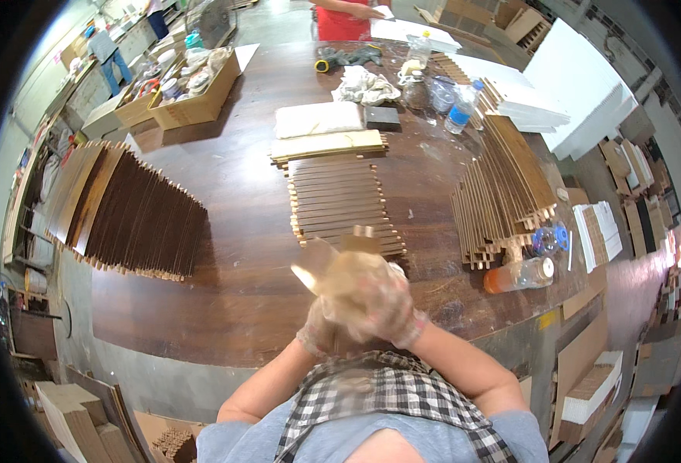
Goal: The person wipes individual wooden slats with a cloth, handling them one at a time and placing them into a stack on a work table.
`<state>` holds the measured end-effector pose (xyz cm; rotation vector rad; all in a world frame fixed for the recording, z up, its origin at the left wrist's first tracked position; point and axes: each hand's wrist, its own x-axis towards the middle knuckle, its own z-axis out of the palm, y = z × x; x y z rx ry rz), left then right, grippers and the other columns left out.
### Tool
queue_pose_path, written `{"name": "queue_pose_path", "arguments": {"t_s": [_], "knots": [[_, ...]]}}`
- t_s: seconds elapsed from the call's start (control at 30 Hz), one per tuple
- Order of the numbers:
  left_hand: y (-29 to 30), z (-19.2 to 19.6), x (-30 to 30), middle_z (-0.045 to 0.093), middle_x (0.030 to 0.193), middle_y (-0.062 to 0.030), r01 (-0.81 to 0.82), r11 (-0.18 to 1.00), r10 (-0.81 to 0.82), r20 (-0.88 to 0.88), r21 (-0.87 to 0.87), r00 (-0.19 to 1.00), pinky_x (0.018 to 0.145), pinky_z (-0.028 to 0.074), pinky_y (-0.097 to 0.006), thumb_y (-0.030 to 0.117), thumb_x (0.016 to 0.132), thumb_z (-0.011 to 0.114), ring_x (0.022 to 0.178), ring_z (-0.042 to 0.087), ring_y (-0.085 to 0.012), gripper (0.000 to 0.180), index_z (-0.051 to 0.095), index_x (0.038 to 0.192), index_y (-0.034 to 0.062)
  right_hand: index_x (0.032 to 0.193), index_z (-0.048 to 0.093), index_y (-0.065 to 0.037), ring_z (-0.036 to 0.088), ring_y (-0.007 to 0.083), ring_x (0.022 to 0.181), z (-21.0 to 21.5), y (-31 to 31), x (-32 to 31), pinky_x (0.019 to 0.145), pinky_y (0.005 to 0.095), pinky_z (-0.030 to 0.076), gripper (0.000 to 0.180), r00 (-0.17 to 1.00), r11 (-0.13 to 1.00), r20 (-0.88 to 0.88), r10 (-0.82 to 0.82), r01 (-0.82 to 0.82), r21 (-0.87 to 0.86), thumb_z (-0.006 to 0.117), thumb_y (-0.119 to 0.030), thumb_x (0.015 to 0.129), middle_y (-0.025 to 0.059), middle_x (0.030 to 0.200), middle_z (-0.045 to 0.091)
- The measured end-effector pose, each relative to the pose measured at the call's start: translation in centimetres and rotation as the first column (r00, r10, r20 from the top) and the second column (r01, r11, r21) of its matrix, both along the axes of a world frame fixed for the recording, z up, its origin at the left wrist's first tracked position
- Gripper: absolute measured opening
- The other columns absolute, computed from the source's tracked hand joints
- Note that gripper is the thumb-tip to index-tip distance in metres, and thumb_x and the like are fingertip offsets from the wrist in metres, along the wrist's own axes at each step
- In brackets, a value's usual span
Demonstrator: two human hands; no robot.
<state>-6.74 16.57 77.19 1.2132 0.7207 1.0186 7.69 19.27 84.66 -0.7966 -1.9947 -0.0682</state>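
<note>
In the head view, we see the gloved left hand and right hand pressed together, both clamped on a blurred wooden piece held above the table's near edge, with bare tabletop to its left.

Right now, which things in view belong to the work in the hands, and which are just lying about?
In hand:
left hand and right hand on a blurred wooden piece
row of wooden slats

Lying about:
cardboard box
water bottle
white rag
orange-capped bottle
</note>
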Motion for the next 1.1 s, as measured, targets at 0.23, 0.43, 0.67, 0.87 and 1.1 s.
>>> {"name": "queue_pose_path", "arguments": {"t_s": [0.23, 0.43, 0.67, 0.87, 1.1], "knots": [[-1.6, 4.7, -0.2, 0.064, 0.114, -0.0141, 0.292, 0.709, 0.019, 0.432, -0.641, 0.902, 0.082, 0.06, -0.038, 0.066, 0.101, 0.034, 0.096, 0.067, -0.0228, 0.076, 0.049, 0.138, 0.0012, 0.153, 0.03, -0.005, 0.073, 0.0262, 0.084, -1.7, 9.6, 5.3, 0.063, 0.0384, 0.063, 0.071, 0.921, 0.937, -0.333, -0.202, 0.083, -0.339, 0.066, -0.015, 0.093, 0.0166, 0.109, 0.065], [0.7, 2.7, -0.1, 0.065, 0.113, -0.012, 0.268, 0.686, 0.208, 0.536, -0.676, 0.818, 0.073, 0.059, -0.036, 0.06, 0.104, 0.034, 0.091, 0.067, -0.0231, 0.066, 0.053, 0.134, 0.0038, 0.152, 0.034, -0.01, 0.071, 0.0286, 0.091, 0.3, 7.0, 1.2, 0.068, 0.0373, 0.061, 0.076, 0.959, 0.994, -0.279, 0.042, -0.013, 0.106, 0.073, -0.021, 0.088, 0.0208, 0.127, 0.059], [2.7, -7.7, -1.5, 0.058, 0.13, -0.0125, 0.225, 0.847, 0.167, 0.643, -0.482, 0.748, 0.09, 0.058, -0.038, 0.046, 0.106, 0.043, 0.111, 0.062, -0.0226, 0.054, 0.046, 0.141, 0.0051, 0.122, 0.058, -0.004, 0.063, 0.0282, 0.092, -4.3, -1.1, -2.9, 0.07, 0.0395, 0.049, 0.046, 0.966, 0.949, -0.002, 0.257, -0.253, -0.189, 0.069, -0.034, 0.09, 0.015, 0.109, 0.06], [4.7, 0.6, -3.5, 0.054, 0.139, -0.0179, 0.136, 0.854, 0.235, 0.605, -0.503, 0.761, 0.092, 0.059, -0.042, 0.044, 0.107, 0.041, 0.112, 0.064, -0.0277, 0.057, 0.046, 0.141, -0.0013, 0.138, 0.053, -0.005, 0.068, 0.0214, 0.096, -2.2, -2.8, -2.1, 0.068, 0.0336, 0.056, 0.064, 0.884, 0.86, -0.216, 0.415, -0.458, -0.224, 0.075, -0.033, 0.084, 0.0113, 0.115, 0.061], [0.7, -6.3, -1.3, 0.054, 0.138, -0.0114, -0.184, 0.964, 0.231, 0.26, -0.191, 0.938, 0.101, 0.052, -0.037, 0.044, 0.106, 0.046, 0.123, 0.055, -0.0234, 0.055, 0.042, 0.146, 0.0064, 0.119, 0.06, -0.007, 0.067, 0.0262, 0.077, -1.0, 1.7, -2.9, 0.056, 0.0385, 0.054, 0.038, 0.948, 0.952, -0.124, 0.292, -0.301, -0.054, 0.069, -0.029, 0.089, 0.0155, 0.106, 0.064]]}}
